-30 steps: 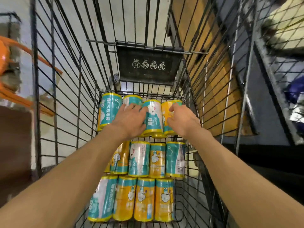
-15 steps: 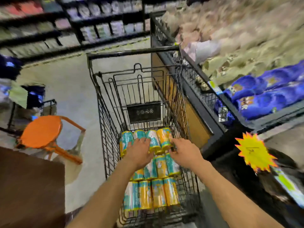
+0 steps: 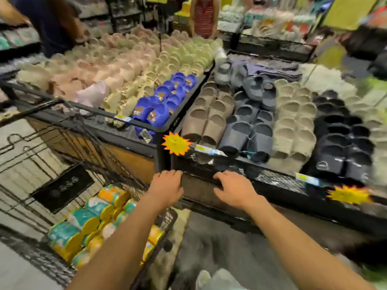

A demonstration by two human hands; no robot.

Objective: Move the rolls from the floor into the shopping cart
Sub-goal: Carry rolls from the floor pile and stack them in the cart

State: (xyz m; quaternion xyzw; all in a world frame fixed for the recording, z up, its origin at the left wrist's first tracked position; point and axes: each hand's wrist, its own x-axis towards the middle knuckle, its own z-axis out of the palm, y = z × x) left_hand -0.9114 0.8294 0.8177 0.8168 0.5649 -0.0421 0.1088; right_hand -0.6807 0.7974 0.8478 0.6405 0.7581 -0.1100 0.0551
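Left hand (image 3: 166,188) is held palm down with fingers loosely bent, empty, in front of the dark corner post of the display bench (image 3: 278,181); whether the fingertips touch the post cannot be told from the blurred view. Right hand (image 3: 234,188) is likewise palm down and empty, fingers spread and slightly curled, at the mesh front edge of that bench, contact not determinable. Both forearms reach forward from the lower edge of the view. Rolls (image 3: 88,222), wrapped in teal and yellow packaging, lie stacked in rows inside the black wire shopping cart (image 3: 62,143), which stands at lower left, just beside the bench and below the left forearm. A dark placard with white symbols (image 3: 60,188) hangs on the cart's inner end panel, beyond the rolls. On the bench, slippers are laid out in rows by colour: blue slippers (image 3: 167,99) in the left bin, with pale yellow and pink ones beyond, and tan, navy, beige and black pairs in the right bin. An orange-and-yellow starburst tag (image 3: 177,143) is fixed at the corner between the bins, and a second one (image 3: 349,194) sits on the front edge at right. Two people stand at the far side of the displays, seen only in part.
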